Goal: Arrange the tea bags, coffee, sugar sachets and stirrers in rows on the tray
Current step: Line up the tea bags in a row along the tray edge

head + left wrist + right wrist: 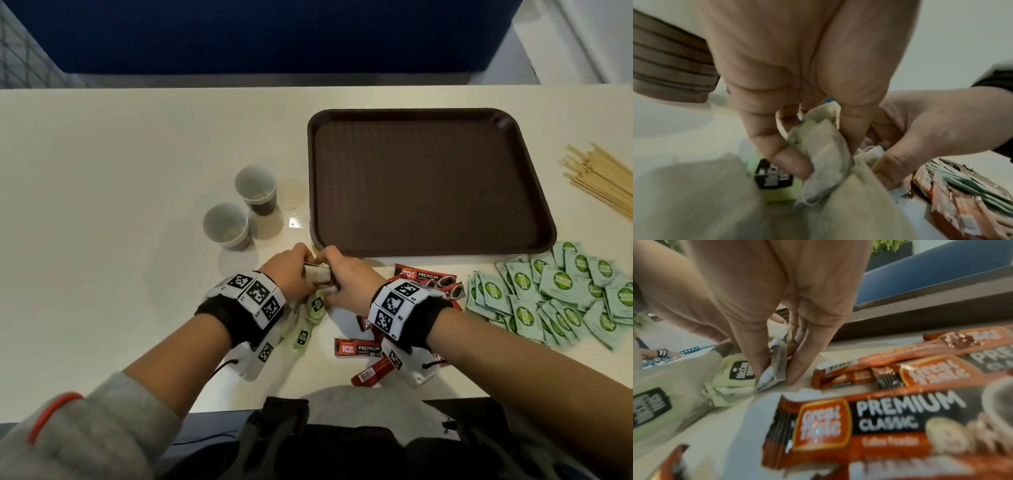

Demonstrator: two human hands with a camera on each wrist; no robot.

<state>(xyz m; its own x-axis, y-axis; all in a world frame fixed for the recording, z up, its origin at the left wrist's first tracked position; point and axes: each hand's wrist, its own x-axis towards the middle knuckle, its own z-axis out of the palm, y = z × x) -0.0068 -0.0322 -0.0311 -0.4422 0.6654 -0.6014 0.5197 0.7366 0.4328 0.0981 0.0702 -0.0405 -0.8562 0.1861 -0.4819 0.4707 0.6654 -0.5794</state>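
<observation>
Both hands meet at the table's front, just before the near left corner of the empty brown tray (428, 181). My left hand (303, 270) (824, 155) pinches a small stack of tea bags (317, 274) (828, 146) between thumb and fingers. My right hand (330, 279) (777, 374) pinches a tea bag (774, 369) at the same spot. More tea bags with green tags (308, 322) lie under my wrists. Red coffee sachets (359, 348) (869, 423) lie by my right wrist. Green sugar sachets (565, 294) are heaped at the right, and wooden stirrers (603, 181) lie beyond them.
Two paper cups (255, 188) (226, 224) stand left of the tray, with a small wet patch (293, 219) beside them. A blue partition (274, 34) rises behind the white table (120, 171). The table's front edge runs just below my wrists.
</observation>
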